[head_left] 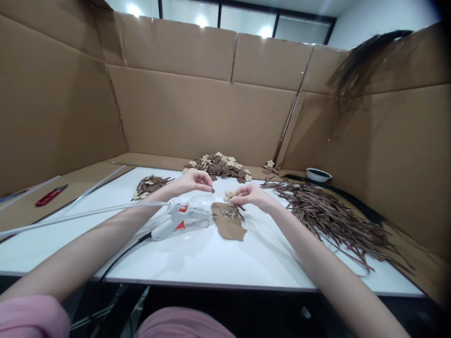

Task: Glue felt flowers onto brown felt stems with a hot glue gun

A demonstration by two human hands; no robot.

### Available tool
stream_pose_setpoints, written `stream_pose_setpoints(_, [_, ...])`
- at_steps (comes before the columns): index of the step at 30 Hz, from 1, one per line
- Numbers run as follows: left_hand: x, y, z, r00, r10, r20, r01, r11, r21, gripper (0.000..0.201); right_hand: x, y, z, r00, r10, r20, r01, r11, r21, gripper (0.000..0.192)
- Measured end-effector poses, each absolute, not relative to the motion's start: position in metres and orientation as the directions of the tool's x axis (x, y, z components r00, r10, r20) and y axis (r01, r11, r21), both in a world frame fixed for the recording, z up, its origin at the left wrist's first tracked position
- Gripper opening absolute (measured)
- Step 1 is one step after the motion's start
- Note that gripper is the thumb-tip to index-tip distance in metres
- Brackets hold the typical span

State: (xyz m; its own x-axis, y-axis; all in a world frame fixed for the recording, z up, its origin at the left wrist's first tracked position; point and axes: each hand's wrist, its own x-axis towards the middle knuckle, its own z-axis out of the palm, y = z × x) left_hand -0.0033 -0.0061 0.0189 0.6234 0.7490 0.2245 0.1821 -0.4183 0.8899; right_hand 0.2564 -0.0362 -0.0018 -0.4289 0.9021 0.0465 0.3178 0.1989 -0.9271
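Note:
My left hand (193,182) is closed in a pinch, with a small dark brown piece (213,190) at its fingertips. My right hand (249,196) grips a cream flower-shaped piece (229,194) between thumb and fingers. Dark brown strips (241,212) hang below that hand, and whether they are joined to the flower is hidden. Under the hands lies a ragged piece of cardboard (229,230) with whitish glue residue on it. A white glue gun (179,218) with an orange trigger rests beside the left forearm, its nozzle toward the cardboard.
Brown and cream flower pieces form a pile (220,165) at the back and a smaller heap (150,185) on the left. Brown strips (327,216) spread across the right side. A white bowl (319,175) stands behind them. Red-handled pliers (49,196) lie far left. Cardboard walls (197,108) surround the table.

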Motion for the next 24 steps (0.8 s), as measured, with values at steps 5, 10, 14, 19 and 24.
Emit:
stream_pose_setpoints(5, [-0.006, 0.001, 0.022, 0.639, 0.656, 0.401, 0.124, -0.602, 0.789, 0.022, 0.228, -0.028, 0.016, -0.401, 0.915, 0.045, 0.314, 0.183, -0.932, 0.044])
stream_pose_setpoints(10, [-0.010, 0.008, 0.019, 0.666, 0.585, 0.462, 0.143, -0.708, 0.691, 0.019, 0.213, -0.026, 0.025, -0.452, 0.886, 0.098, 0.313, 0.260, -0.913, 0.051])
stream_pose_setpoints(14, [-0.010, 0.007, 0.020, 0.687, 0.557, 0.467, 0.153, -0.738, 0.657, 0.018, 0.210, -0.024, 0.026, -0.465, 0.879, 0.110, 0.279, 0.263, -0.924, 0.057])
stream_pose_setpoints(19, [-0.009, 0.008, 0.018, 0.687, 0.553, 0.472, 0.139, -0.737, 0.661, 0.020, 0.209, -0.023, 0.024, -0.469, 0.875, 0.121, 0.263, 0.269, -0.926, 0.057])
stream_pose_setpoints(24, [-0.006, 0.005, 0.016, 0.752, 0.571, 0.330, 0.061, -0.559, 0.827, 0.023, 0.207, -0.025, 0.022, -0.473, 0.871, 0.135, 0.257, 0.283, -0.924, 0.057])
